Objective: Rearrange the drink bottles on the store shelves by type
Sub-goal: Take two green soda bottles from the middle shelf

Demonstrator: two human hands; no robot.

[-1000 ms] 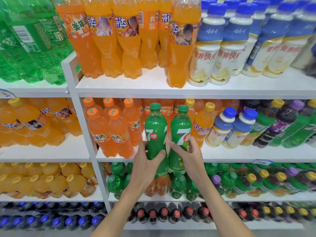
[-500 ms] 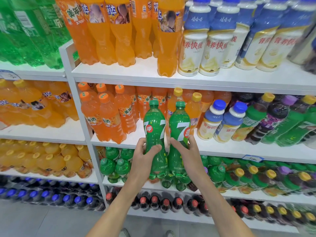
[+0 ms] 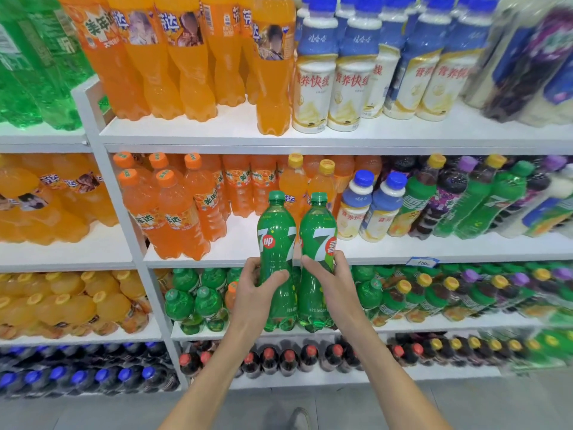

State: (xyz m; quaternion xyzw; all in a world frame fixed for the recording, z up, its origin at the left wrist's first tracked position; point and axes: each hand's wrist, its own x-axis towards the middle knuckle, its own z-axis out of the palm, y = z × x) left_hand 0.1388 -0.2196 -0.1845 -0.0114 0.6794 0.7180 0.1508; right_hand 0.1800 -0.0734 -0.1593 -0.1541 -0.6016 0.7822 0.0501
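I hold two green 7up bottles upright, side by side, in the air in front of the shelving. My left hand grips the left green bottle around its middle. My right hand grips the right green bottle the same way. Their bases hang level with the third shelf, where more small green bottles stand. Behind their caps are the orange soda bottles of the second shelf.
The top shelf carries large orange bottles and white-and-blue milk drinks. Mixed green, purple and blue-capped bottles fill the second shelf's right side. Dark cola bottles line the bottom shelf. A white upright post divides the bays. A shoe shows on the grey floor.
Both hands have come back from the shelf with the two green bottles and lowered them. My view has pulled away, showing the floor and the bottom shelf.
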